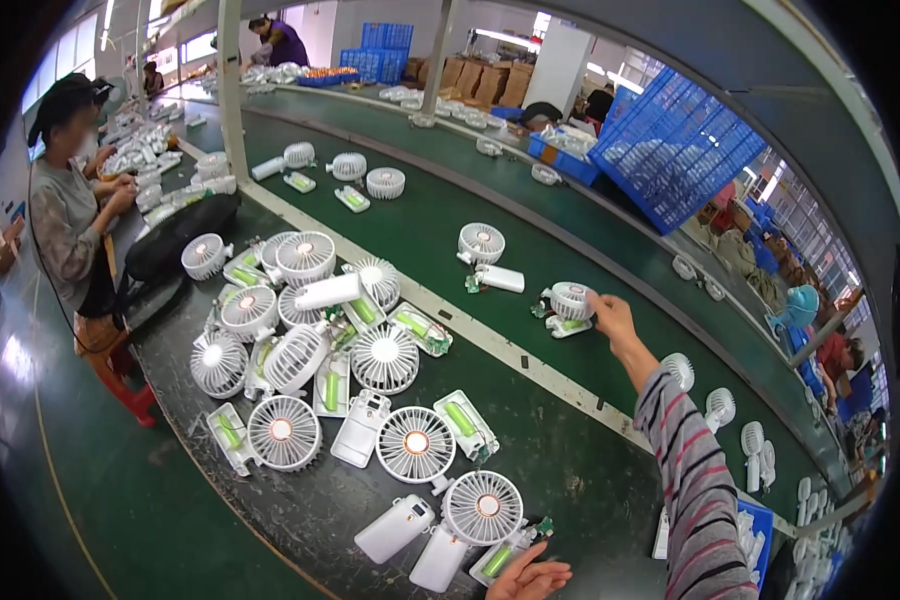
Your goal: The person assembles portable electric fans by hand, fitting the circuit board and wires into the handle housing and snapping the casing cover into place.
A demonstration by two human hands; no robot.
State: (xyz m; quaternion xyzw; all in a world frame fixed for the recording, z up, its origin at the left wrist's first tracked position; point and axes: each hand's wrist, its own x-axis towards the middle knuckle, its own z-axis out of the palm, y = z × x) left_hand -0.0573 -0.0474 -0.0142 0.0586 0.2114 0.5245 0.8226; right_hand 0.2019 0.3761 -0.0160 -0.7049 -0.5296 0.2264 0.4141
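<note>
My right hand (pixel 615 325) is stretched over the green conveyor belt, its fingers closed on the edge of a white handheld fan (pixel 570 299). Just below that fan's head is its opened handle (pixel 568 326). At the lower edge my left hand (pixel 532 578) is open, its fingers apart and holding nothing. It is beside an opened fan handle with a green battery (pixel 497 562) and a small circuit board. Close by on the dark table are a round fan head (pixel 482 507) and white handle covers (pixel 395 528). A larger fan head (pixel 416 444) is just behind them.
A pile of fans (pixel 305 257) covers the table's left middle. More fans (pixel 481 243) lie along the belt (pixel 410 225). A pale rail (pixel 470 335) divides table and belt. At left a person (pixel 70 210) handles parts. A tilted blue crate (pixel 670 150) stands beyond the belt; a blue bin (pixel 755 530) is at right.
</note>
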